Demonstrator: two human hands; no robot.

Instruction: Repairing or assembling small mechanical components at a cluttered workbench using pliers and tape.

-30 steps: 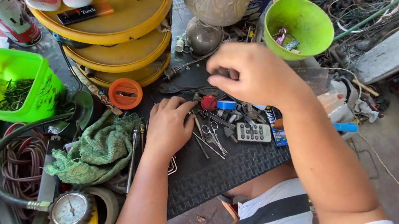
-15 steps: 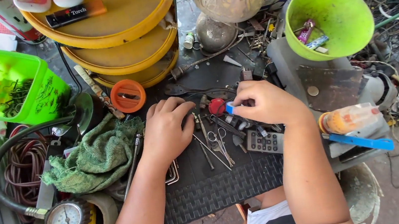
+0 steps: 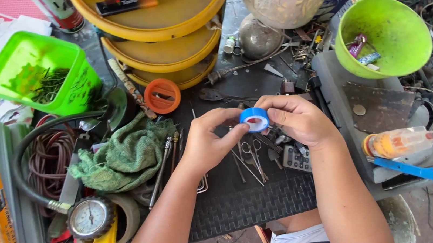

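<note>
At the middle of the cluttered bench, just above the black ribbed mat (image 3: 248,210), both hands meet around a small blue spool of white tape (image 3: 255,119). The left hand (image 3: 209,144) pinches the spool's near-left edge, thumb and fingertips closed on its rim, while the right hand (image 3: 298,120) grips its right side, fingers curled and pressed against the blue ring; the spool is lifted clear of the mat, its round face turned up toward the camera. Below it on the mat lie small scissors (image 3: 255,152), thin metal picks and a grey keypad-like remote (image 3: 297,158). To the left sit a crumpled green rag (image 3: 122,156), a coiled black hose ending in a round pressure gauge (image 3: 90,217), and farther off a green basket of dark clips (image 3: 37,74). At the far side stands a stack of yellow trays (image 3: 162,30) with an orange cap (image 3: 162,96) in front of it, and to the far right a lime-green bowl (image 3: 386,37) on a grey toolbox; an orange-filled bottle (image 3: 398,143) lies nearer. The step in hand appears to be readying the tape, probably finding its loose end; whether any tape is already peeled off I cannot tell. The next move seems to call for one hand steadying the spool while a fingernail lifts the thin end without tearing it.
</note>
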